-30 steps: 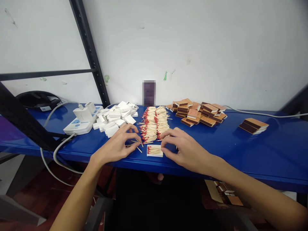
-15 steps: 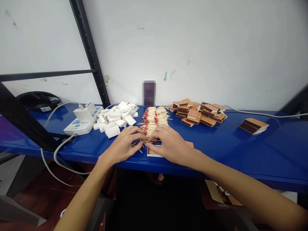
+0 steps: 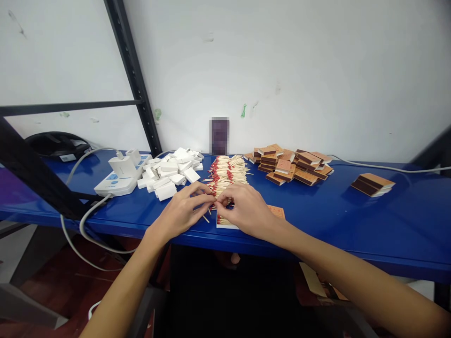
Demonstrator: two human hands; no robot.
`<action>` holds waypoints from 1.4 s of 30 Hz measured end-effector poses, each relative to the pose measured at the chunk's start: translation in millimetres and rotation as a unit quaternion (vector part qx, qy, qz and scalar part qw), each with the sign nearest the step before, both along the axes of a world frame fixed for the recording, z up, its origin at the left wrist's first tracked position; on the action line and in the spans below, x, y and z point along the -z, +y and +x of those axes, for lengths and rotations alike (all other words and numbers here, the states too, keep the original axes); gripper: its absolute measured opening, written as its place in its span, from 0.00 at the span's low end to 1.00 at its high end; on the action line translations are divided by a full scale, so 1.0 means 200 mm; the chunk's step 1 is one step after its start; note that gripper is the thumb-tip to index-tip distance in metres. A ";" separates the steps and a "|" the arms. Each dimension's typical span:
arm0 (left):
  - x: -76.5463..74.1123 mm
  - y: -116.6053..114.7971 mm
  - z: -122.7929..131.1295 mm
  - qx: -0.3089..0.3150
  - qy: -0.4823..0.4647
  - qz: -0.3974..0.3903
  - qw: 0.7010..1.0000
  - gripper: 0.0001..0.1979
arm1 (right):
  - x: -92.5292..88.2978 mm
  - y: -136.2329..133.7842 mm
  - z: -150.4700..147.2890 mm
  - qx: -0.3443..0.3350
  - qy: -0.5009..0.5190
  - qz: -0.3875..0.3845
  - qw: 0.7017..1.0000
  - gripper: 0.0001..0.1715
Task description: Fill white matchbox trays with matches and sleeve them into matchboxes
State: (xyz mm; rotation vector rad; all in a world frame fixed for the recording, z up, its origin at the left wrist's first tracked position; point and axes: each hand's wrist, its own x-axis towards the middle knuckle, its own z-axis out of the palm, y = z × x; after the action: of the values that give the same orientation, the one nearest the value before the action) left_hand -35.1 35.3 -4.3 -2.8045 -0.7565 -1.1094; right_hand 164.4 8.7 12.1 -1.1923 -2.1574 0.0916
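A blue table [image 3: 352, 220] held a long pile of matches [image 3: 229, 171]. At the pile's 6 o'clock, the left hand [image 3: 179, 213] and right hand [image 3: 246, 211] met, fingertips pinched shut on matches, above a small tray [image 3: 222, 226].

The blue table [image 3: 352, 220] carries a heap of matches [image 3: 227, 172] just beyond the fingers [image 3: 203, 199], which touch its near edge. A tray [image 3: 221, 225] with matches in it lies under the right-hand fingers, with an orange sleeve [image 3: 276, 212] just right of it and a few stray sticks [image 3: 206, 218] just under the left-hand ones. Left of the fingers lie a tray pile [image 3: 172, 171], then a power strip [image 3: 114, 182] and, farthest, a black thing [image 3: 56, 143]; right of them lie brown boxes [image 3: 292, 165], a small stack [image 3: 372, 183] well apart, and a white cable [image 3: 387, 167].
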 end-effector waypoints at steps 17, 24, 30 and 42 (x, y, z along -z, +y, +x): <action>-0.01 -0.01 0.00 0.005 -0.033 0.001 0.999 0.10 | -0.04 -0.06 0.16 -0.019 -0.010 -0.018 1.000 0.06; 0.00 -0.03 0.01 0.021 -0.052 -0.011 0.998 0.07 | -0.03 -0.05 0.10 -0.041 -0.017 0.014 0.999 0.07; -0.07 -0.02 -0.04 -0.051 -0.027 -0.146 0.988 0.10 | -0.03 -0.11 0.18 -0.017 -0.065 -0.024 0.997 0.06; -0.21 0.10 -0.03 0.023 0.246 -0.202 0.948 0.07 | -0.02 -0.08 0.18 -0.055 -0.086 -0.046 0.994 0.06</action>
State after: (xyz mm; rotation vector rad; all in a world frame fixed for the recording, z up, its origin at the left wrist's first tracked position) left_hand -40.5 55.4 38.6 -3.2304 -0.9444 -0.2274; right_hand 200.3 -7.7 16.3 -1.1686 -2.3936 0.1427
